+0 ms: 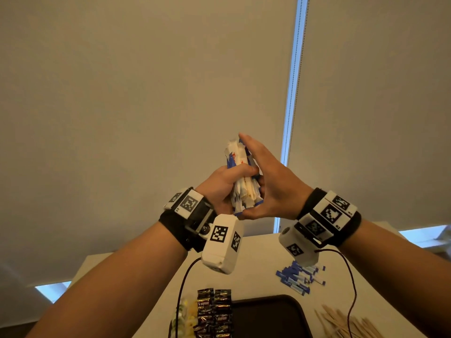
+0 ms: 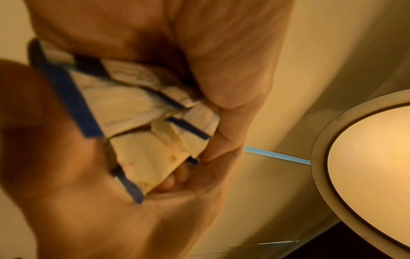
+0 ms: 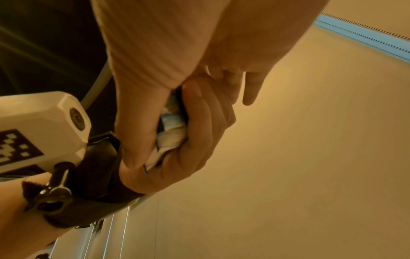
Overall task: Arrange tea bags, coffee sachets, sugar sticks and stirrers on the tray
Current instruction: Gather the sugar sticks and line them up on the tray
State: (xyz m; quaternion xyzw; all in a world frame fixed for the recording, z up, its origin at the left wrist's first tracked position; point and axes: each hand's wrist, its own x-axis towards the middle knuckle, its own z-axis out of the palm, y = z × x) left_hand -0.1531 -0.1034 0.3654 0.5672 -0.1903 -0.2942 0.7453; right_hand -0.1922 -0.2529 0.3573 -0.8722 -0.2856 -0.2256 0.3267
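Both hands hold a bundle of white-and-blue paper sugar sticks (image 1: 240,176) upright above the dark rectangular tray (image 1: 271,313), left hand (image 1: 219,189) fingers wrapped round it, right hand (image 1: 271,184) flat alongside, likely squaring the ends.

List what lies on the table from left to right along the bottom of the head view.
Tea bags → coffee sachets → dark tray → wooden stirrers. The loose sugar sticks lie farther back, above the tray's right side.

blinds: beige roller blinds (image 1: 146,93); gap: bright strip (image 1: 294,81); lamp: round ceiling lamp (image 2: 372,166); table: white (image 1: 256,269)
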